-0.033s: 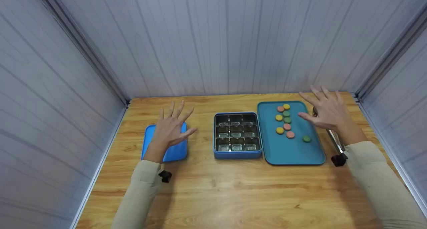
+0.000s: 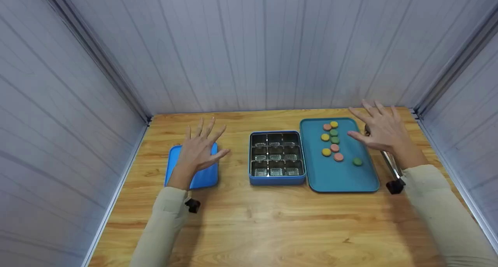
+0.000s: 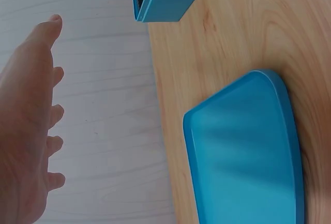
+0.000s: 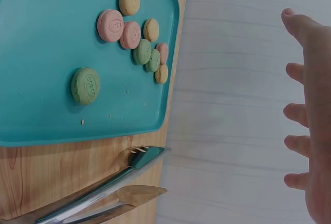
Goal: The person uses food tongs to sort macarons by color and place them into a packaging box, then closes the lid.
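Note:
My left hand (image 2: 198,152) hovers with spread fingers above a shallow blue lid (image 2: 209,177), touching nothing. In the left wrist view the inside of the lid (image 3: 243,146) faces up. Over the right edge of a teal tray (image 2: 334,181) hangs my right hand (image 2: 385,130), fingers apart and holding nothing. Several pink, yellow and green macarons lie on the tray; one green macaron (image 4: 85,86) sits apart from the rest. Between lid and tray stands a blue square tin (image 2: 277,180) whose clear insert has several vacant compartments.
Metal tongs (image 4: 140,195) lie on the wooden table (image 2: 264,224) along the tray's right side, partly hidden by my right hand in the head view. Pale panel walls (image 2: 241,49) enclose the table at the back and both sides.

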